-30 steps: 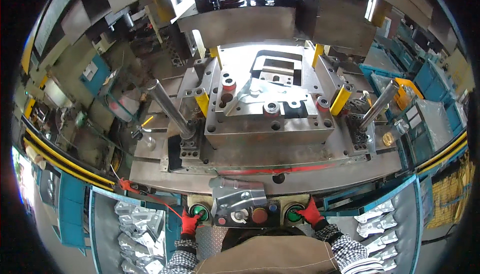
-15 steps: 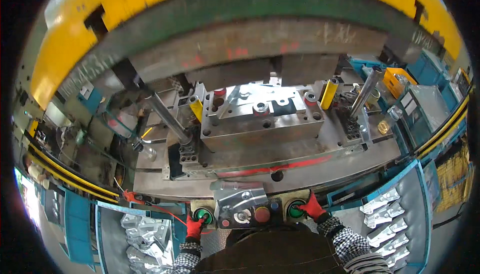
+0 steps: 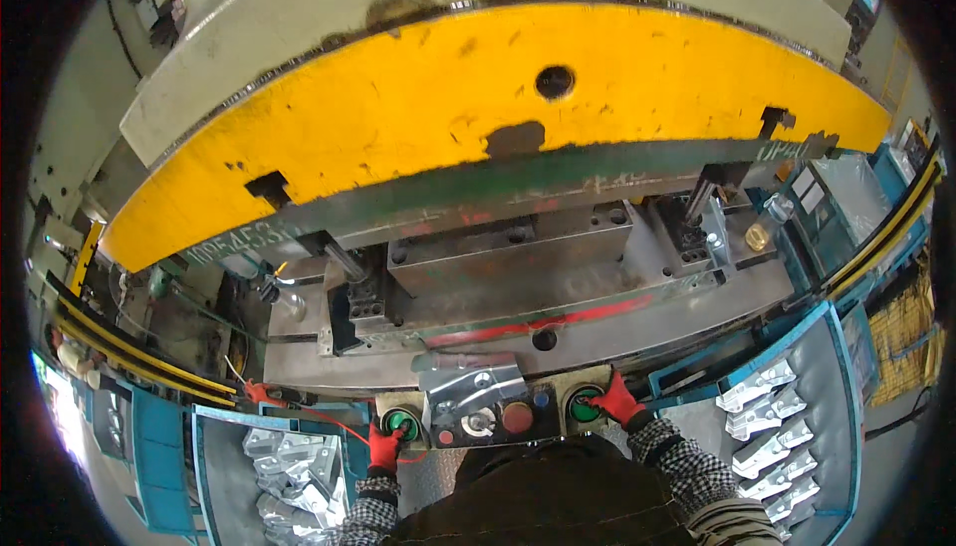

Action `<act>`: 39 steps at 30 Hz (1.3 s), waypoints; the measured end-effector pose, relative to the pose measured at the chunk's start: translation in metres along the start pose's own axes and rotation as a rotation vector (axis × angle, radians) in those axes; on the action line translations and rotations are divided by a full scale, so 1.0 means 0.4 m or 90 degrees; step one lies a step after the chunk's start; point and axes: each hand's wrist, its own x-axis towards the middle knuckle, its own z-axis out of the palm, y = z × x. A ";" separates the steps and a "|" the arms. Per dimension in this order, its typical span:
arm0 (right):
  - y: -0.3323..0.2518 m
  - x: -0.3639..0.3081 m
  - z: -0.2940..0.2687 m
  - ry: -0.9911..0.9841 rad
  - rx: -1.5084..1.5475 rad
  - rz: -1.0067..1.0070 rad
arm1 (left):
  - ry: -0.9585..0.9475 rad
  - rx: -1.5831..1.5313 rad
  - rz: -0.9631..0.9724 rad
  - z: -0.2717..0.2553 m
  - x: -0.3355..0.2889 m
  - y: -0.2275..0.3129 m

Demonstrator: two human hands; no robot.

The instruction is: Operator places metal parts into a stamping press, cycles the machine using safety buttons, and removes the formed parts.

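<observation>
My left hand [image 3: 384, 446], in a red glove, lies at the left green push button [image 3: 401, 426] of a control box, its fingers reaching onto the button and holding nothing. Over the right green push button [image 3: 584, 405], my right hand [image 3: 619, 404], also red-gloved, rests with fingers apart. Between them sit a red button [image 3: 517, 418] and a silver switch [image 3: 480, 424]. A bent sheet-metal part [image 3: 474, 393] lies on the box's top. Beyond it, the yellow press ram [image 3: 637, 68] is down over the lower die block [image 3: 513, 265], hiding the die's top.
Silver stamped parts [image 3: 295, 476] heap in a blue-framed bin at left; more parts [image 3: 772, 436] lie in a row in the right bin [image 3: 844, 387]. Yellow-black guard rails [image 3: 886, 232] run along both sides. A clear bottle [image 3: 767, 222] stands on the press bed's right.
The ram and upper die have come down, covering the flat metal piece and guide posts on the lower die. Both hands stay at the green buttons.
</observation>
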 end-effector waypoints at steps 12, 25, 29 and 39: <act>-0.102 -0.016 -0.029 -0.103 0.104 0.029 | -0.139 0.281 0.147 -0.021 0.244 0.512; 0.266 -0.084 -0.339 0.097 0.180 0.089 | 0.230 0.929 0.739 0.902 0.436 1.166; 0.323 -0.135 -0.565 0.243 0.181 0.101 | 0.316 0.952 0.684 0.940 0.498 1.108; -0.043 0.290 -0.954 0.412 -0.126 -0.009 | 0.128 0.396 0.775 0.826 0.370 1.167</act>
